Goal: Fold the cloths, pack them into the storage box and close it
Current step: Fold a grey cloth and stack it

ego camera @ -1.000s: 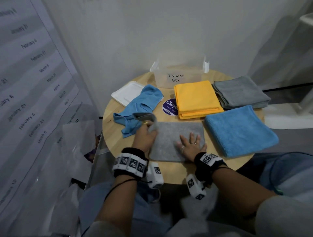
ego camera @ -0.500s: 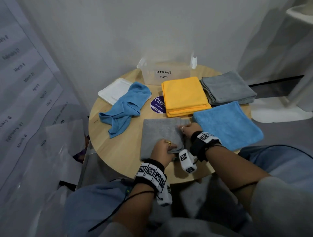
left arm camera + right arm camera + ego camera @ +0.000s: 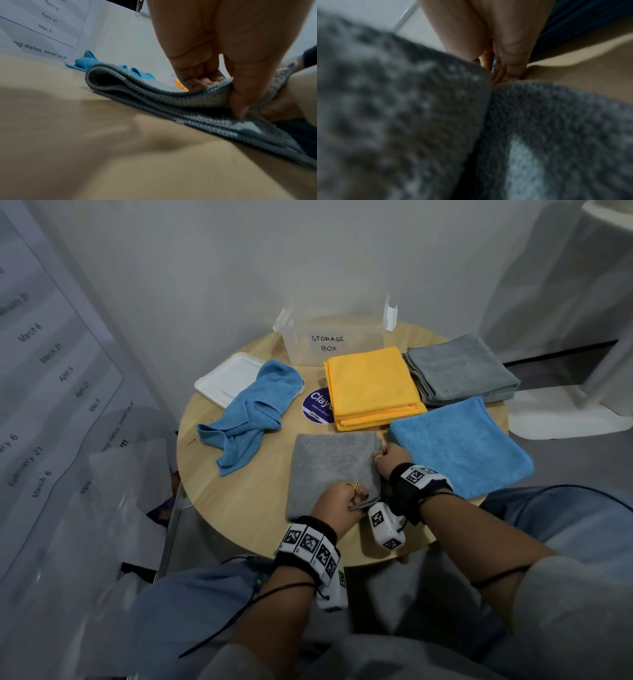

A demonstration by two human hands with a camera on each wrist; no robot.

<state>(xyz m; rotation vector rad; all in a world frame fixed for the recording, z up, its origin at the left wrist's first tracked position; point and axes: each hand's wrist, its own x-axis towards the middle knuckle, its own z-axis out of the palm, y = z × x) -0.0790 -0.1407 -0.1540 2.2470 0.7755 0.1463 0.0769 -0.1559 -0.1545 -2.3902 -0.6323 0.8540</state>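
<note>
Both hands [image 3: 337, 503] [image 3: 390, 457] pinch folded grey cloth [image 3: 329, 470], flat, squarish.

A round, pale wooden worktop [image 3: 236, 508] stands close to a grey-white wall [image 3: 308, 261]. On it, partly under a cloth, lies a dark blue round sticker [image 3: 317, 407] with white lettering — only "Clay" can be read. To the left hangs a large printed sheet [image 3: 44, 364] listing dates — March 6, April 6, April 21, May 6 among them. At far right stands a piece of white furniture [image 3: 603, 337], only partly in view.
</note>
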